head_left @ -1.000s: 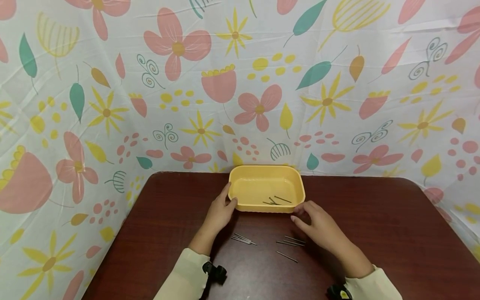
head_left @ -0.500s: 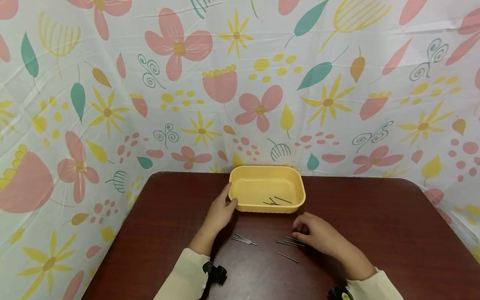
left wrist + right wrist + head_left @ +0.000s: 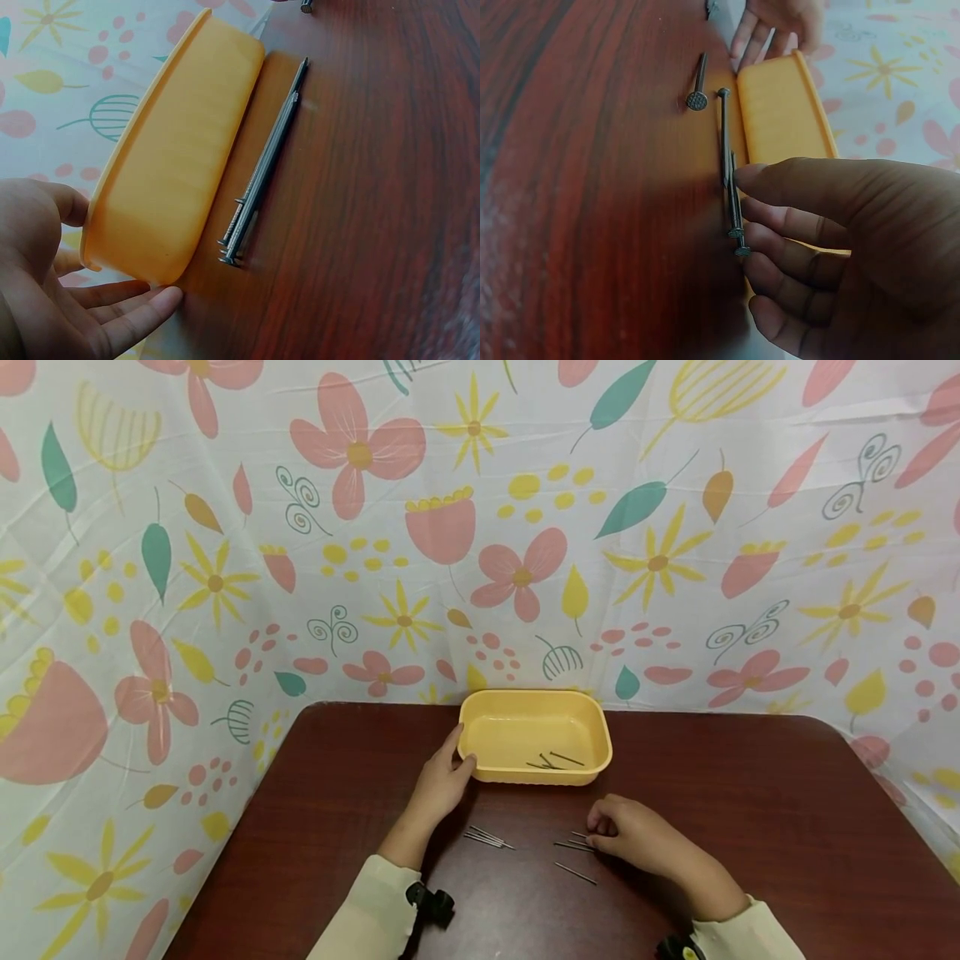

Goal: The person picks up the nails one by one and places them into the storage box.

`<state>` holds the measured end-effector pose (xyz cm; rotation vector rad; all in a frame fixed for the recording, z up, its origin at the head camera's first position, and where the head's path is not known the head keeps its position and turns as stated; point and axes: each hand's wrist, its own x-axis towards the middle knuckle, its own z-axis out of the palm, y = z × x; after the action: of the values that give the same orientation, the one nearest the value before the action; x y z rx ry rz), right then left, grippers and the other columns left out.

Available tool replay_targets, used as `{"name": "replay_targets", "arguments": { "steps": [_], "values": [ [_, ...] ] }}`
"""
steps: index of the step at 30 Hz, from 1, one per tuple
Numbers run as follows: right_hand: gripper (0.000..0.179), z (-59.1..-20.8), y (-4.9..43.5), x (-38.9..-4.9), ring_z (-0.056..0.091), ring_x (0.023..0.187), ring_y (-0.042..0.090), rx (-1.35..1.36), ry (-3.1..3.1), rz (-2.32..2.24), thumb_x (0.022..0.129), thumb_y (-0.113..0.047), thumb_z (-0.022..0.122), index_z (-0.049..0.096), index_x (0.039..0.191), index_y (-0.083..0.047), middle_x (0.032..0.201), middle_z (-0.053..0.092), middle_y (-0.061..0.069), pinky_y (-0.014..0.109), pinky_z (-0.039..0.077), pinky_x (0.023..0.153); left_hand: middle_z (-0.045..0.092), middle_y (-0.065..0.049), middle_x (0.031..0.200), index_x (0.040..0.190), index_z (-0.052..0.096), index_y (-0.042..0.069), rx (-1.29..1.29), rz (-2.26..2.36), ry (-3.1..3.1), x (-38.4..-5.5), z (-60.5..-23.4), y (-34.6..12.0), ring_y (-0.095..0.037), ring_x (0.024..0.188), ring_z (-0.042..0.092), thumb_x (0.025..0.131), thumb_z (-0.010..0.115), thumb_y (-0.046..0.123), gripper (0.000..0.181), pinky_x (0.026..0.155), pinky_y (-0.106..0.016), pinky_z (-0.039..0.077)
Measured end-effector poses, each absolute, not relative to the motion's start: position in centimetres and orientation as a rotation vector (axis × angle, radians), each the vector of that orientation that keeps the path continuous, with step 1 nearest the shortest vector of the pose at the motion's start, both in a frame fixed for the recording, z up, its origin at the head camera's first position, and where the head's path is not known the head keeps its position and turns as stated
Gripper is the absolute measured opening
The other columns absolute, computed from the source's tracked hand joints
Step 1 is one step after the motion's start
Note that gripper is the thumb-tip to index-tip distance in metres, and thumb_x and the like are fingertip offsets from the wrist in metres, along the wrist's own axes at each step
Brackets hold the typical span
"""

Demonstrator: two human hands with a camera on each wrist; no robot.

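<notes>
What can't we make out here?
Head: grey metal nails by the right hand, partly covered by its fingers.
Head: exact count of thin nails inside the yellow rectangular plastic tray; too small, overlapping.
Left wrist: tray interior, hidden by its outer wall; a nail at the top edge, cut off.
Right wrist: small grey thing at the top edge, blurred and cut off.

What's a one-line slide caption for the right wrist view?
Right hand at nails on a reddish-brown table; yellow tray and left hand beyond.
</notes>
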<state>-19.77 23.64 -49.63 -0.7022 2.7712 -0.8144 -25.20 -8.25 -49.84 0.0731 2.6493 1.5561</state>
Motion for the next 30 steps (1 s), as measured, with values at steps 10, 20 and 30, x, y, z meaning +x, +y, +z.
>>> {"name": "replay_targets", "arguments": {
  "steps": [10,20,30],
  "values": [
    [0.014,-49.56,23.30,-19.74,0.050,0.072,-0.001,-0.651,2.762,-0.791,0.087,-0.016,0.077,0.064,0.084,-0.020,0.082,0.056,-0.009,0.021,0.044,0.064,0.051,0.001,0.065,0.161,0.028,0.027,0.077,1.551,2.667,-25.28,-49.75,-8.20,-0.013,0.056,0.048,0.102,0.053,0.032,0.064,0.054,-0.029,0.043],
    [0.016,-49.65,23.10,-19.55,0.050,0.072,-0.002,-0.647,2.798,-0.759,0.088,-0.017,0.077,0.063,0.081,-0.022,0.080,0.056,-0.011,0.022,0.044,0.065,0.056,-0.002,0.076,0.161,0.029,0.026,0.088,1.543,2.677,-25.43,-49.93,-8.26,-0.013,0.059,0.051,0.102,0.053,0.032,0.064,0.055,-0.029,0.043],
    [0.017,-49.84,23.08,-19.53,0.049,0.072,-0.003,-0.656,2.818,-0.766,0.088,-0.016,0.076,0.063,0.079,-0.022,0.079,0.056,-0.013,0.021,0.044,0.065,0.065,-0.010,0.103,0.161,0.028,0.027,0.083,1.544,2.675,-25.35,-49.97,-8.26,-0.013,0.063,0.053,0.102,0.052,0.032,0.064,0.057,-0.029,0.044]
  ]
}}
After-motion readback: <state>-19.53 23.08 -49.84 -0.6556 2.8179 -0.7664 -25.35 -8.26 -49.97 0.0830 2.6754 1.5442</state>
